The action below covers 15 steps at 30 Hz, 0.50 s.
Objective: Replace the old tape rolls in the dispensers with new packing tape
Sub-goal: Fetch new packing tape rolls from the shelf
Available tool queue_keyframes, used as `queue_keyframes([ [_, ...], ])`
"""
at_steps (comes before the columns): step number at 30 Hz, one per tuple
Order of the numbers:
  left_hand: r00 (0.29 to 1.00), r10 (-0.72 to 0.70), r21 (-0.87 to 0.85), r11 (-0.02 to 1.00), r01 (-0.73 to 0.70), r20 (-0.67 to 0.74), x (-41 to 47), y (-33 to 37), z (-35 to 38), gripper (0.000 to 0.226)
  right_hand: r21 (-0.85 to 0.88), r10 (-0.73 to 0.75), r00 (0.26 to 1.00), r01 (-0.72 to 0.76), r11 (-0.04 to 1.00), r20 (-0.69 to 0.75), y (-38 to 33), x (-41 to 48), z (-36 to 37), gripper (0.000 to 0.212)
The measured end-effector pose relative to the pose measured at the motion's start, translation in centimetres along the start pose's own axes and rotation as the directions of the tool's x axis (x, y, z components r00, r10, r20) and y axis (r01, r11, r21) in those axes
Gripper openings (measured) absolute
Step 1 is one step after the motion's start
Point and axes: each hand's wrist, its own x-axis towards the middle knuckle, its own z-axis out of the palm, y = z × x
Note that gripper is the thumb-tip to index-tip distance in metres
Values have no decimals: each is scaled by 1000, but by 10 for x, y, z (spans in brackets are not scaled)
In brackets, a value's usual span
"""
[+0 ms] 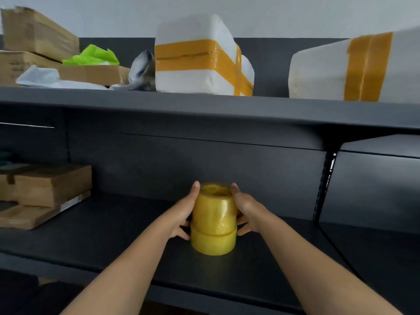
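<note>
Fingers [181,233] of the left hand [181,214] and right hand [247,212] clasp a wrapped stack of yellow packing tape rolls [213,220] standing on the dark shelf [91,233]. This looks like fetching new tape; next, lift it clear. No dispensers visible, no legible writing.

tape rolls [213,220]: glossy yellow plastic film | shelf [91,237]: matt dk, smooth | boxes [52,185]: cardboard, rough-ish
</note>
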Motion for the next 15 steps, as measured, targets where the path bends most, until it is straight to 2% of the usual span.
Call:
queue_keyframes([
  [3, 997, -42, -74, 996, 47, 64, 3, 3, -4, 88, 52, 40, 999, -41, 998, 14, 2, 0, 0, 73],
  [7, 1000, 8, -85, 996, -6, 29, 4, 1, -2, 74, 80, -9, 1000, 9, 997, 0, 6, 0, 1, 68],
  [11, 986, 166, -107, 980, -169, -30, 0, -5, 2, 57, 165, -130, 990, 137, 977, -55, 13, -4, 4, 59],
  [15, 924, 378, -97, 919, -383, -59, -6, -20, 6, 24, 286, -292, 949, 315, 905, -120, 24, -18, 12, 25],
])
